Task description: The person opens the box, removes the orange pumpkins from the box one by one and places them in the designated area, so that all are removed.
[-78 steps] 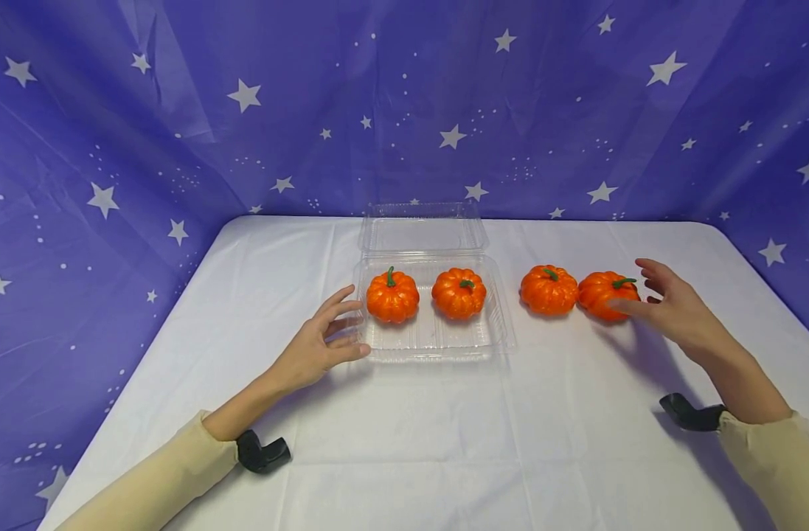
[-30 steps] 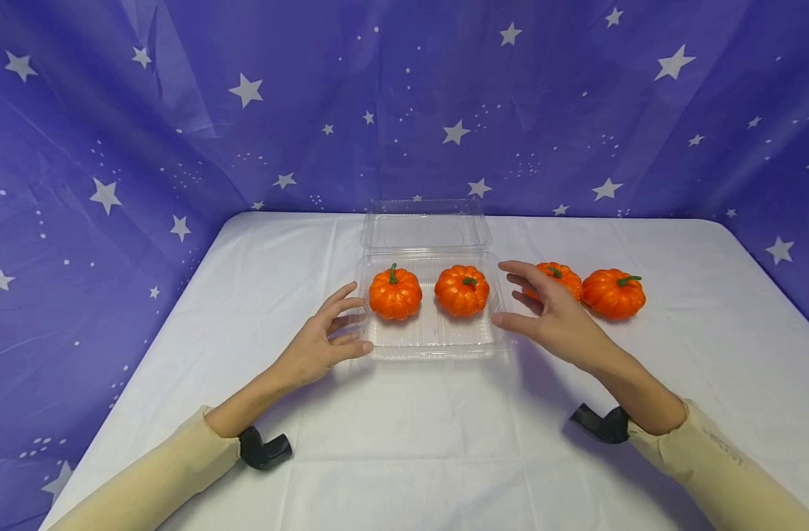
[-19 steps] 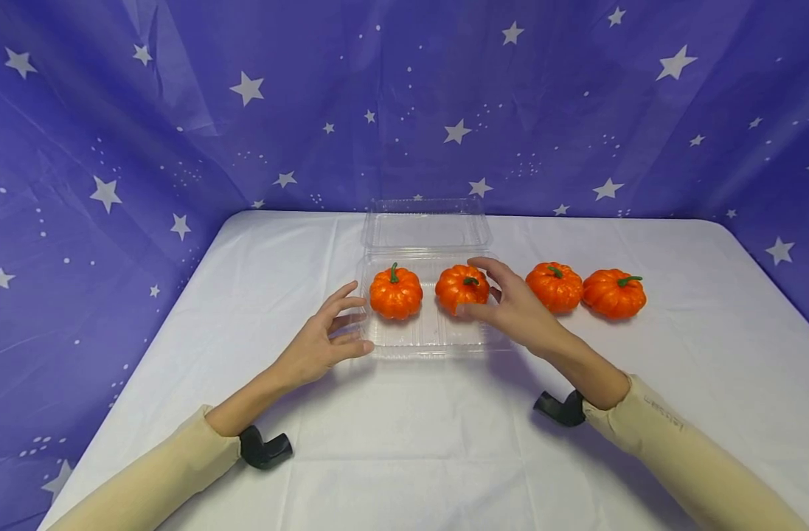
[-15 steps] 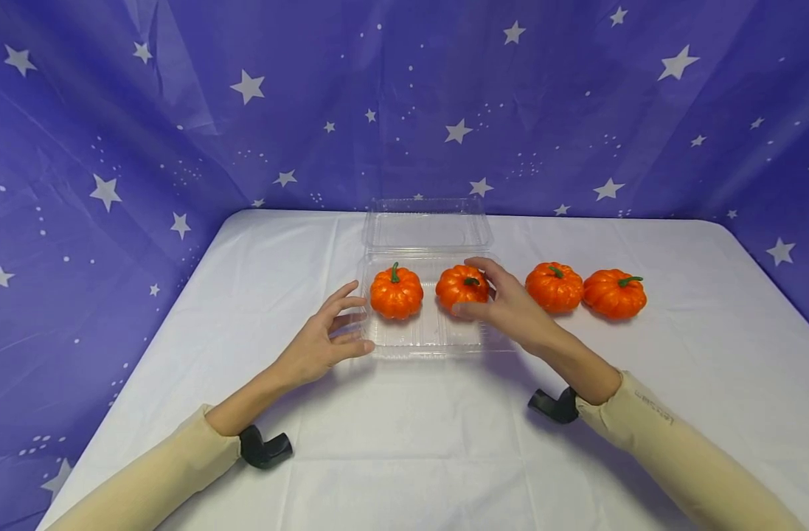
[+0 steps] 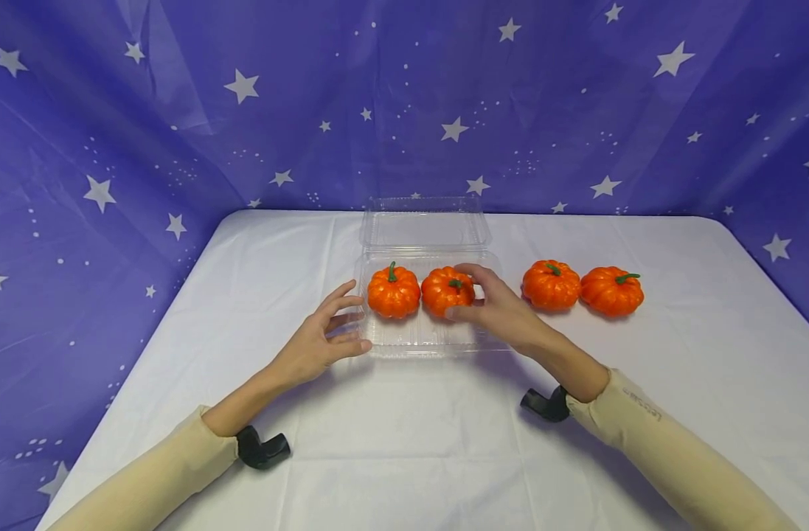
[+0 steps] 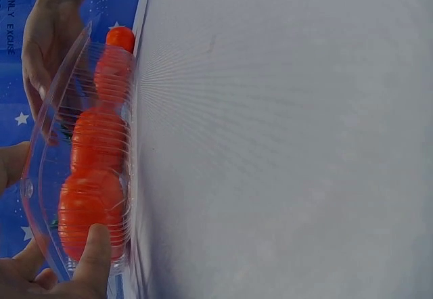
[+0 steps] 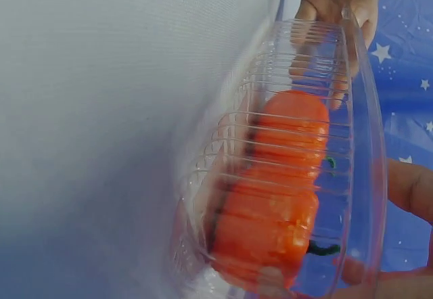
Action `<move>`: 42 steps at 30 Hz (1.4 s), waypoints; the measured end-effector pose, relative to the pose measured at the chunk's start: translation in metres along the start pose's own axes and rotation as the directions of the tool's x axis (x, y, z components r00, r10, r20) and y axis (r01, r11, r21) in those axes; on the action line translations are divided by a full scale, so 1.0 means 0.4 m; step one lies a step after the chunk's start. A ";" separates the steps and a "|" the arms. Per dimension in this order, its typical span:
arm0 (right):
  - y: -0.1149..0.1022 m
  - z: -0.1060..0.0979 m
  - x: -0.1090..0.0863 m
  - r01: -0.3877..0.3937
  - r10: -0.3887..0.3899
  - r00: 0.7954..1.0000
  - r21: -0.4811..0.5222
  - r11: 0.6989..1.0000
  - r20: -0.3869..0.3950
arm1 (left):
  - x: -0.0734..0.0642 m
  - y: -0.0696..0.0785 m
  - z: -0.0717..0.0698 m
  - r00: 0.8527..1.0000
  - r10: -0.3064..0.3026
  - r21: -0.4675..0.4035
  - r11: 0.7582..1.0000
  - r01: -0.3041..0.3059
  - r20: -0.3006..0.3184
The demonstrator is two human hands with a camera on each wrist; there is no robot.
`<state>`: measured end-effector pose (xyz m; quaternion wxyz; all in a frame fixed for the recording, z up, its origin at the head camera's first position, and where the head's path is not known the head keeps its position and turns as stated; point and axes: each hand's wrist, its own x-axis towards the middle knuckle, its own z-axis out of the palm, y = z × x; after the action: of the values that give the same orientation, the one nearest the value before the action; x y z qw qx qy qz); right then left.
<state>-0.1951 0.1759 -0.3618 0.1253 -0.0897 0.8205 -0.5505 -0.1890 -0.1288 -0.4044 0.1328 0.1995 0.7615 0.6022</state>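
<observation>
A clear plastic clamshell container [image 5: 411,341] lies on the table with its lid folded back. Two small orange toy pumpkins with green stems sit side by side in its base: a left pumpkin [image 5: 394,293] and a right pumpkin [image 5: 444,291]. My right hand [image 5: 500,304] reaches over the right rim and holds the right pumpkin between thumb and fingers. Spread fingers of my left hand [image 5: 314,343] rest at the container's left edge, the thumb near its front left corner. In the left wrist view the left thumb [image 6: 93,258] overlaps the ribbed wall.
Two more pumpkins stand right of the container, a nearer pumpkin [image 5: 551,285] and a farther pumpkin [image 5: 612,291], side by side. The open lid [image 5: 425,227] lies toward the back edge of the white-covered table [image 5: 404,450]. A purple starry curtain [image 5: 404,96] surrounds it.
My right hand has come left from the outer pumpkins, taken hold of the right pumpkin in the container and slid it left against the other one. The left hand stays put.
</observation>
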 end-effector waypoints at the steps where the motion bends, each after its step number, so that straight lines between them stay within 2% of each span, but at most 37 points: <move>1: 0.000 0.002 0.002 -0.003 0.003 1.000 -0.016 1.000 -0.001 | 0.000 0.000 0.000 1.000 0.000 -0.005 1.000 0.000 0.000; 7: 0.002 0.016 0.013 0.020 -0.024 0.999 -0.141 0.990 -0.029 | 0.000 -0.002 0.000 1.000 0.002 -0.024 1.000 -0.002 0.004; 11: 0.004 0.022 0.018 0.017 -0.026 0.998 -0.183 0.983 -0.050 | 0.000 -0.003 -0.001 1.000 0.002 -0.019 1.000 -0.002 0.002; 16: 0.003 0.025 0.026 0.014 -0.026 0.998 -0.187 0.982 -0.062 | 0.000 -0.003 -0.003 1.000 -0.002 -0.004 1.000 0.002 0.000; 29: 0.021 0.042 0.058 0.027 -0.029 0.999 -0.133 0.991 -0.018 | -0.001 -0.001 -0.003 1.000 0.006 -0.008 1.000 -0.006 0.004; 42: 0.027 0.046 0.060 0.025 -0.028 0.999 -0.166 0.986 -0.019 | -0.001 0.004 -0.003 1.000 -0.004 -0.017 1.000 0.004 0.005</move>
<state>-0.2127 0.1570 -0.3811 0.1014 -0.1051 0.8634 -0.4830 -0.1888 -0.1296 -0.4026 0.1374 0.1984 0.7563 0.6081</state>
